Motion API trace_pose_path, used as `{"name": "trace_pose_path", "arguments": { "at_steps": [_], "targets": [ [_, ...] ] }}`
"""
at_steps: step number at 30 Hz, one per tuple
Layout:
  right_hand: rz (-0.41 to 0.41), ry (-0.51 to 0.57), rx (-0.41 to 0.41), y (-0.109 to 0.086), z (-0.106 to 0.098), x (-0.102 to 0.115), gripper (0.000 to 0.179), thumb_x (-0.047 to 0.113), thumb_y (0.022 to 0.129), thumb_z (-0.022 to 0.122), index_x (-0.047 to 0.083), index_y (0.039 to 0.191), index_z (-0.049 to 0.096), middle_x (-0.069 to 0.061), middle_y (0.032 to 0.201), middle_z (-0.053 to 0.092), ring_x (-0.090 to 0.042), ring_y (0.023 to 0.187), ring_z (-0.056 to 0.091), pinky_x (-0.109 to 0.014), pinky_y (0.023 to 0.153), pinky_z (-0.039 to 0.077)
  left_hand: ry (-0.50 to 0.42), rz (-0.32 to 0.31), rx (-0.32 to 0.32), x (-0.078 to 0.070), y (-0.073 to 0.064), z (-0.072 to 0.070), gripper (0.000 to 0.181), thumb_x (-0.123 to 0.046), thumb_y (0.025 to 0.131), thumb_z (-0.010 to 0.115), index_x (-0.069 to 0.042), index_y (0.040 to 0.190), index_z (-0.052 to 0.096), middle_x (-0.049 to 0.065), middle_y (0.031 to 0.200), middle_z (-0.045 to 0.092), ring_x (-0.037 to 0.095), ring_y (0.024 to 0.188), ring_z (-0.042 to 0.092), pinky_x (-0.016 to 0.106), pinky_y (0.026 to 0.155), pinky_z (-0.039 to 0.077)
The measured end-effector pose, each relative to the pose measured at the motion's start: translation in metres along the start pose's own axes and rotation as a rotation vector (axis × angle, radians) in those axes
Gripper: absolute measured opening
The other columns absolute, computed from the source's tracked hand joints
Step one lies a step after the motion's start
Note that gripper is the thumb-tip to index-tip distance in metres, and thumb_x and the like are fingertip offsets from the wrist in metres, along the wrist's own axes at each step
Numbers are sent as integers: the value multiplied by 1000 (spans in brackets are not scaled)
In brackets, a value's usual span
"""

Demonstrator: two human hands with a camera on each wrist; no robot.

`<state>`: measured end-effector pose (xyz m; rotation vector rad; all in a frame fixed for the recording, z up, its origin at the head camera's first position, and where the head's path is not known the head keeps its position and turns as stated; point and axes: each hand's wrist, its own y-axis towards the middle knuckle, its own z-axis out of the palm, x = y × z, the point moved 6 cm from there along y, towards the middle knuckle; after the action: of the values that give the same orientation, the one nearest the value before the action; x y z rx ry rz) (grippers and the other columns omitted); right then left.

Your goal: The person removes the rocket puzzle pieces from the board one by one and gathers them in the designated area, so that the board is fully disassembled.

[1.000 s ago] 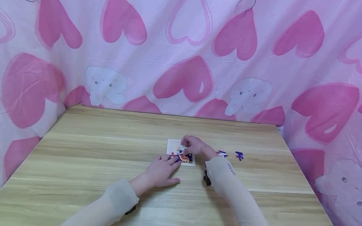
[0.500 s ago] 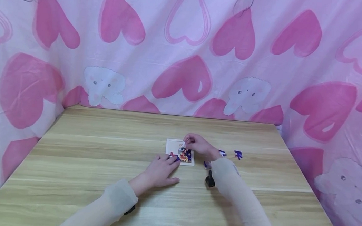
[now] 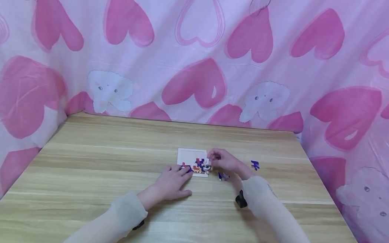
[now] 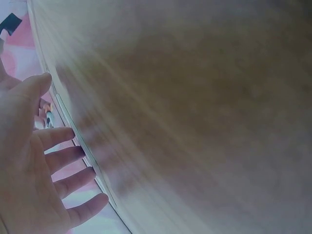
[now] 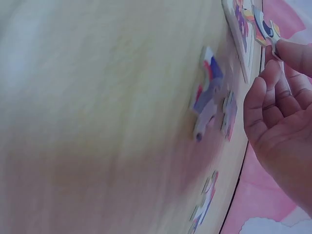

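Pink curtain (image 3: 198, 53) with hearts and white animals hangs behind a wood-grain surface (image 3: 113, 142). Near its middle lies a white puzzle tray (image 3: 186, 156), partly filled with colourful pieces. The left hand (image 3: 173, 182), fingers spread and relaxed, rests at the tray's near left corner. The right hand (image 3: 223, 160) pinches a puzzle piece (image 5: 266, 30) between thumb and finger at the tray's right edge. Loose pieces (image 3: 255, 165) lie farther right.

hands (image 3: 173, 181): 2 | puzzle tray (image 3: 186, 155): 1 | held piece (image 3: 207, 168): 1 | loose pieces (image 3: 255, 164): at least 3 | table (image 3: 94, 175): 1
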<state>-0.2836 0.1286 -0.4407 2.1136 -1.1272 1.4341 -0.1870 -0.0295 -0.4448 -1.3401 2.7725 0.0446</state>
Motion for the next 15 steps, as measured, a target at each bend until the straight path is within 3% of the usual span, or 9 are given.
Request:
{"name": "trace_pose_path", "arguments": {
  "at_steps": [15],
  "targets": [
    [49,17,-48,-34,-20,-20,17,-6,81,52,-4,98,52,-11,85,52,-21,79,48,-30,68,43,1,-9,3,0,1,3,68,-60,81,43,-14,131,43,8,135,37,32,119,35,54,90,29]
  ]
}}
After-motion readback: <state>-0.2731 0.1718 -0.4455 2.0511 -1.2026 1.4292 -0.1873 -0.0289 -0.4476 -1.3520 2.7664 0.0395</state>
